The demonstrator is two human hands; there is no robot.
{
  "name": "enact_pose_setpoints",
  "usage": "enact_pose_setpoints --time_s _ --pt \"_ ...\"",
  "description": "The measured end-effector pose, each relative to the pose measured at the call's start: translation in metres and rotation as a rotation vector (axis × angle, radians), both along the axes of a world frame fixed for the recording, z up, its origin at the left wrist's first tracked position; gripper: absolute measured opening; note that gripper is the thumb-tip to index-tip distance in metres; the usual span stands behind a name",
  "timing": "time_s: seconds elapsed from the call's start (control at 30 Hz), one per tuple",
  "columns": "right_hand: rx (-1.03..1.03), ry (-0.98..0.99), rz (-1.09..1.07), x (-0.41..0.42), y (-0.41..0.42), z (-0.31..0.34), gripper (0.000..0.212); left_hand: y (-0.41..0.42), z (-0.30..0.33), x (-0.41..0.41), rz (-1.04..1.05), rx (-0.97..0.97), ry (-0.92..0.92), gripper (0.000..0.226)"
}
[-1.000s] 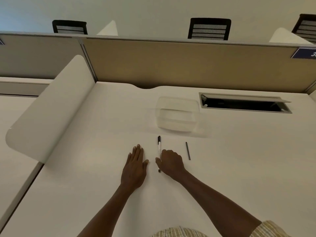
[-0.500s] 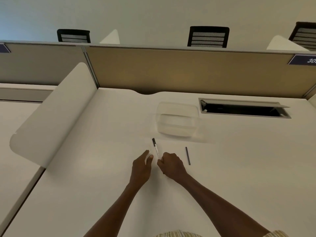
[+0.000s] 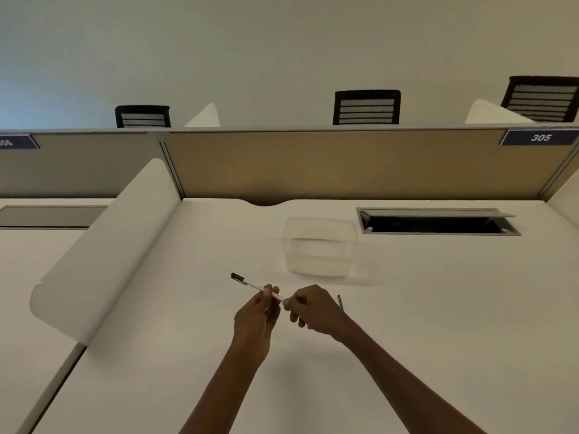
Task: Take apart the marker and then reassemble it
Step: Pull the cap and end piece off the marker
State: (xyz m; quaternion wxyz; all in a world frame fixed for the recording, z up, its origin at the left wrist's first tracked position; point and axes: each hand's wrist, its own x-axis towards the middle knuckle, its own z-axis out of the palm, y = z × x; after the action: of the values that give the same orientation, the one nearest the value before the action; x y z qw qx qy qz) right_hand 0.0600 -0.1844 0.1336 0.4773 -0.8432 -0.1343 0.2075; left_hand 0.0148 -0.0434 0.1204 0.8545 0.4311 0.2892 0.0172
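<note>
Marker [image 3: 250, 284] gripped by left hand [image 3: 255, 317] mid-barrel, right hand [image 3: 313, 310] pinching its near end

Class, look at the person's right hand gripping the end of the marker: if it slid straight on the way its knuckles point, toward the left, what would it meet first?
Most likely the left hand, which holds the same marker just beyond the right hand; depth is uncertain.

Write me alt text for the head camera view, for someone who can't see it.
Two bare hands hold a white marker with a black cap above a white desk: the left hand grips the barrel, the right hand its near end. A thin dark rod lies beside the right hand, a clear plastic container behind.
</note>
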Motion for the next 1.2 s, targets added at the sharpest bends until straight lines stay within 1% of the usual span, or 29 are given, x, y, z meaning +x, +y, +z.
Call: enact_pose_setpoints --time_s 0.1,0.23,0.43,0.53,0.67,0.73,0.87,0.93,1.0,1.13,1.2 --pt "0.123 0.183 0.035 -0.007 -0.007 0.014 0.033 0.001 0.008 -0.002 0.021 -0.029 -0.04 0.018" --pt "0.233 0.347 0.073 -0.011 -0.015 0.03 0.038 0.004 0.017 -0.004 0.0 -0.052 -0.09 0.019" --pt "0.349 0.627 0.143 -0.015 -0.027 0.043 0.038 -0.001 0.028 -0.009 -0.053 -0.198 -0.207 0.022" --pt "0.419 0.704 0.051 -0.018 -0.029 0.043 0.032 -0.002 0.031 -0.011 -0.104 -0.195 -0.255 0.024" --pt "0.406 0.705 -0.015 -0.021 -0.029 0.045 0.03 -0.008 0.035 -0.013 -0.195 -0.071 -0.284 0.038" --pt "0.404 0.643 -0.032 -0.022 -0.026 0.048 0.033 -0.013 0.036 -0.013 -0.149 -0.089 -0.296 0.038" --pt "0.343 0.377 -0.156 -0.029 -0.016 0.052 0.037 -0.024 0.038 -0.013 0.014 -0.12 -0.297 0.034" --pt "0.284 0.254 -0.219 -0.032 -0.011 0.053 0.037 -0.031 0.04 -0.014 0.074 -0.107 -0.288 0.027" --pt "0.187 0.102 -0.279 -0.036 -0.007 0.053 0.036 -0.037 0.044 -0.014 0.126 -0.1 -0.267 0.019" --pt "-0.104 -0.295 -0.298 -0.041 -0.002 0.049 0.032 -0.045 0.05 -0.016 0.197 -0.131 -0.22 0.016" --pt "-0.204 -0.491 -0.305 -0.044 -0.001 0.047 0.027 -0.047 0.054 -0.016 0.208 -0.161 -0.201 0.016"
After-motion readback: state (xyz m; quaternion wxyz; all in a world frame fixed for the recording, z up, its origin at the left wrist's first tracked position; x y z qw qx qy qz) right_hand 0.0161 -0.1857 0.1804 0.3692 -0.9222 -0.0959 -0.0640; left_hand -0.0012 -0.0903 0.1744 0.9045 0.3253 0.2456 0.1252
